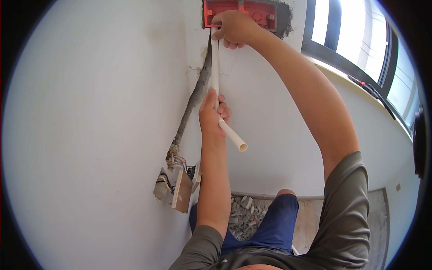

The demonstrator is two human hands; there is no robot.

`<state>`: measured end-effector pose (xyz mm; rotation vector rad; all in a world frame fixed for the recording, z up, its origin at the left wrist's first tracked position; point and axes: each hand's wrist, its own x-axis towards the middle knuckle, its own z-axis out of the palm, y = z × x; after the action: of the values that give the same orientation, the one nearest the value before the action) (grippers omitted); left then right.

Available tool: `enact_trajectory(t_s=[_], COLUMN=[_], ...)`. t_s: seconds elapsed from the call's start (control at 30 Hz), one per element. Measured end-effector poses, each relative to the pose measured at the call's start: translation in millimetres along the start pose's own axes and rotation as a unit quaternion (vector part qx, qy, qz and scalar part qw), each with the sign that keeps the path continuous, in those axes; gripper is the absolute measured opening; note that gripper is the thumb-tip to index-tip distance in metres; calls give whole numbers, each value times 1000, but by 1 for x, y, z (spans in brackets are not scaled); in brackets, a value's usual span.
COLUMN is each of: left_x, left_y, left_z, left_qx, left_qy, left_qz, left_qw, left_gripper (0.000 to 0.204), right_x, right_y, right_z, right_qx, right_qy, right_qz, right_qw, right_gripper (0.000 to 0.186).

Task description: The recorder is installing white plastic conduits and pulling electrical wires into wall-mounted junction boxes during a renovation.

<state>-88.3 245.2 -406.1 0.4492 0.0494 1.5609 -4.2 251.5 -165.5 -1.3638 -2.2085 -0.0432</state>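
A white plastic conduit pipe (215,67) runs down the white wall from a red wall box (261,12) set into a rough opening. My right hand (234,28) grips the pipe's top end just under the red box. My left hand (211,114) holds the pipe lower down, where it bends outward; its open end (242,146) points away from the wall. A dark chiselled groove (195,96) in the wall runs beside the pipe down to an open socket.
An opened socket (177,186) with loose wires and a hanging cover plate sits low on the wall. Rubble chunks (245,216) lie on the floor by my knee. A dark-framed window (355,40) and sill are at the upper right.
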Motion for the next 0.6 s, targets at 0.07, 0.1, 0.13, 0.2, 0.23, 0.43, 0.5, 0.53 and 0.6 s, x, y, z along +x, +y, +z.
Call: enact_trajectory(t_s=[0.07,0.1,0.13,0.2,0.23,0.43,0.5,0.53,0.6], left_x=[-2,-6,-12,-41,-59,-98,-82,-77,-71], left_y=[-1,-2,-5,-16,-18,-14,-13,-12,-12], left_z=[-5,-10,-13,-12,-7,4,-13,-15,-19], left_qx=[-48,-112,-175,-240,-301,-340,-355,-369,-389], left_qy=[10,-11,-31,-19,-8,-52,-69,-86,-74], left_qz=[-6,-11,-18,-45,-68,-23,-25,-28,-33], left_qw=[999,994,984,970,951,939,932,925,918], left_gripper=[23,23,23,24,25,30,29,28,28], right_x=[-5,-2,3,5,3,-7,-5,-4,-4], right_y=[-6,-6,-4,3,2,-6,-6,-7,-4], right_z=[5,7,8,10,10,8,12,15,18], right_qx=[-7,-5,-14,-24,-88,-143,-155,-158,-161], right_qy=[42,40,33,25,86,154,173,183,193], right_qz=[-19,-20,-8,9,-38,-64,-82,-66,-49], right_qw=[999,999,999,999,992,976,969,968,967], right_gripper=[28,28,29,30,20,18,19,19,19])
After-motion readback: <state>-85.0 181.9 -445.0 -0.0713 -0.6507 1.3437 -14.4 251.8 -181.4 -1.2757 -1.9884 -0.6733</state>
